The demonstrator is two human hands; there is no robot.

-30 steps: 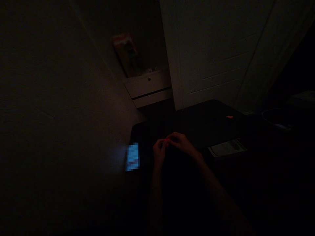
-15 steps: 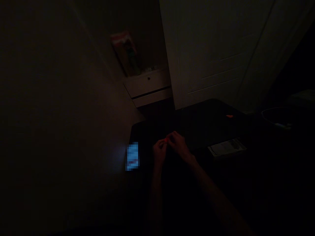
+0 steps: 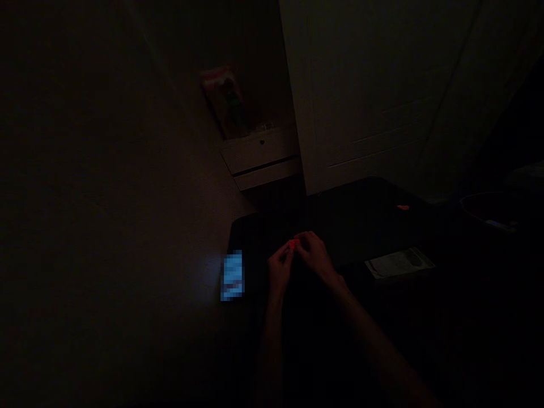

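In the dim room my two hands meet over the dark tabletop (image 3: 352, 215). A small bright red piece (image 3: 293, 244) sits between their fingertips; its kind is too dark and small to tell. My left hand (image 3: 280, 266) pinches it from the left. From the right, my right hand (image 3: 313, 252) has its fingers closed at the same piece, with the fingertips partly hidden. A small orange-red piece (image 3: 403, 207) lies apart on the table, to the right of my hands.
A lit, blurred screen (image 3: 232, 276) glows at the table's left end by the wall. A box or packet (image 3: 399, 263) lies by the near edge. White drawers (image 3: 263, 150) and a pale panel (image 3: 361, 102) stand behind. A thin hoop-like rim (image 3: 480, 195) shows at right.
The whole view has shifted slightly, so things sit a little lower and further right. More of the red piece shows between my fingertips; both hands stay together at it.
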